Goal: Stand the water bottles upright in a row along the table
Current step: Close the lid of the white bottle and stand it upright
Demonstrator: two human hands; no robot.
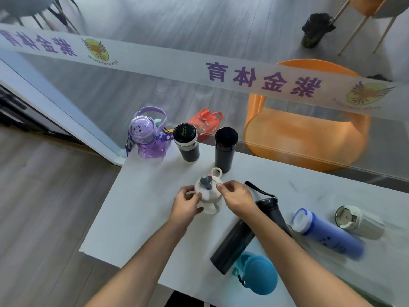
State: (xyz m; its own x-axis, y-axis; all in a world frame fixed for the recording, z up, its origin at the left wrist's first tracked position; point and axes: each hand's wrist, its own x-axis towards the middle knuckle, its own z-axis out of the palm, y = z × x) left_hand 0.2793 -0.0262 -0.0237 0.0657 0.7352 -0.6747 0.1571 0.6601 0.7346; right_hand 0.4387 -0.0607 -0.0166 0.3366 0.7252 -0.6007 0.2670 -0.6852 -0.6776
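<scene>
Both hands are on the cream bottle (208,196), upright mid-counter (141,196): the left hand (184,203) curls round its side, the right hand (238,198) pinches its lid edge, and between them they hide most of its body. Behind stand the purple bottle (147,135), a black flask (187,142) and a dark flask (224,149). Lying flat: a black bottle (234,240) half under the right forearm, a blurred blue bottle (327,233), a white one (358,221), and a teal bottle (256,273).
</scene>
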